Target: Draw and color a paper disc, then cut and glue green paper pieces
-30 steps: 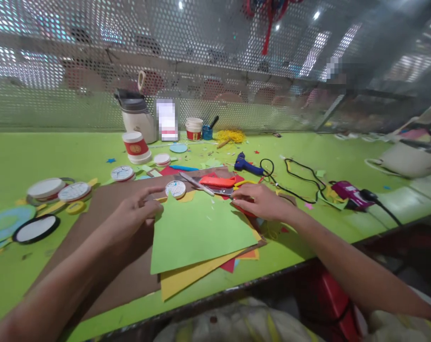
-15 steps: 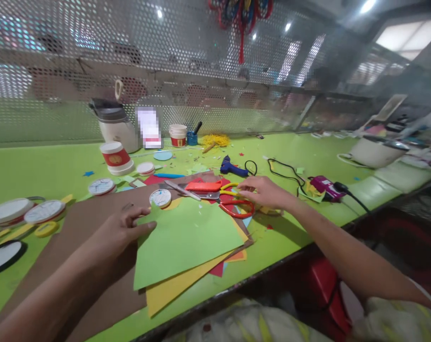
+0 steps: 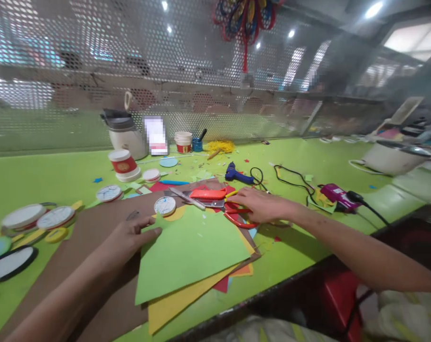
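The right hand (image 3: 261, 204), loosely curled, touches red-handled scissors (image 3: 241, 224).

Craft workshop, green worktable (image 3: 294, 152), coloured paper (image 3: 190, 256), scissors (image 3: 235, 211), glue gun (image 3: 239, 176), perforated screen (image 3: 194, 52)

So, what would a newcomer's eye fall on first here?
Likely the bright green paper, front and centre atop yellow paper, the left hand at its edge. Beyond it lie scissors with red and yellow handles, at the right hand, with a blue glue gun farther back.
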`<state>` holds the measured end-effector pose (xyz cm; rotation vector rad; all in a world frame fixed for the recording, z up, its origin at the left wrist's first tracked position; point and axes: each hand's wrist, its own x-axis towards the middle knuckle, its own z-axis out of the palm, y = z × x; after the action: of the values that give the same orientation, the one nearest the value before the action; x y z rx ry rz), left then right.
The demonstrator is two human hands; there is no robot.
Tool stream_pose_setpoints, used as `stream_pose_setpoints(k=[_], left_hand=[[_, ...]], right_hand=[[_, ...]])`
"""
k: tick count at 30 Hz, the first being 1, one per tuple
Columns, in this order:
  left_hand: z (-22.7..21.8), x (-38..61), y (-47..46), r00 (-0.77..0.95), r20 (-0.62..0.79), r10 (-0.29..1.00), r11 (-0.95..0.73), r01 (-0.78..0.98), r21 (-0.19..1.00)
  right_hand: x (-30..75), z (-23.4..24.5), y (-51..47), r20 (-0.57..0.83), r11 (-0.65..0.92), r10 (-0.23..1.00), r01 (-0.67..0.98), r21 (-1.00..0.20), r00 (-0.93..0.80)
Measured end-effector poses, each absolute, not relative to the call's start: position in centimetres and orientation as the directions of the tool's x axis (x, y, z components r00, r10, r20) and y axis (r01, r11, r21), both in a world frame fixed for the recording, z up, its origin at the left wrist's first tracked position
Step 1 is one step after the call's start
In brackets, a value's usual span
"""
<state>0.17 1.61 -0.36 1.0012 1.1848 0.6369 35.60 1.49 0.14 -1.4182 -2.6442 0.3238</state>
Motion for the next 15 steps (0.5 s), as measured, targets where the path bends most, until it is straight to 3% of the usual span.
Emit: stream_pose_setpoints(k=[6,15], left_hand=[[-0.6,0.5,0.7,0.273,-0.392,0.878,0.406,0.006,0.914],[-0.6,0.1,0.9,0.290,-0.444,0.848,0.472,-0.029,0.881]], right_hand=[[35.2,0.0,2.7,-0.125,0.521,0.818,0.816,-0.251,-0.561],[36.5,1.2,2.8,-0.122,0.400,0.882,0.859,-0.319,-0.456]])
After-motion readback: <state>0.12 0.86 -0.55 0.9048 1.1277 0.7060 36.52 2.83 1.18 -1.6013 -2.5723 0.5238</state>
